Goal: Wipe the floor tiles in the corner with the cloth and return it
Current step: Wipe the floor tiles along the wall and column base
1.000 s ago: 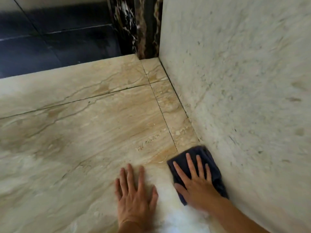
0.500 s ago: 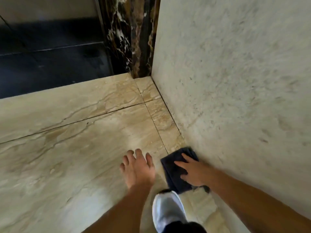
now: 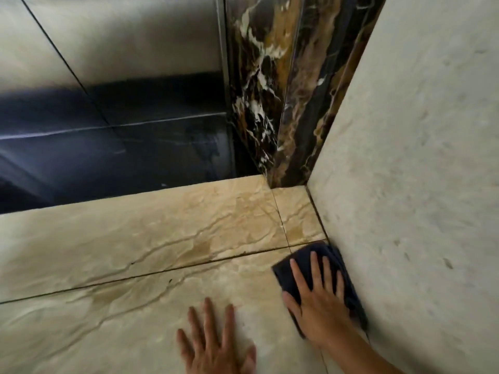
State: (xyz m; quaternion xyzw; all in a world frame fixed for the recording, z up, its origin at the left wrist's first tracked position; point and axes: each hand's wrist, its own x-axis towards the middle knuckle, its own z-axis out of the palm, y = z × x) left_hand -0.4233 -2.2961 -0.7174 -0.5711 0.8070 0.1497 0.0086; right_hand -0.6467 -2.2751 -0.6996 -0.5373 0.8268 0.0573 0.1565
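Right hand [image 3: 320,300], fingers spread, pressed cloth [image 3: 324,255] flat against wall [image 3: 418,198]; left hand [image 3: 216,344] lay spread on floor [image 3: 121,238] beside cloth.

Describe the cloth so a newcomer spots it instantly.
Follow the pale wall on the right down to the beige floor tiles. Against its base lies the cloth, under the flat right hand: the only dark thing on those tiles.

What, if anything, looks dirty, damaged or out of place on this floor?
Nothing looks spilled or broken. The beige marble floor tiles carry brownish patches near the dark grout line, perhaps staining, perhaps only veining. The right hand presses the dark folded cloth flat against the floor by the pale wall.
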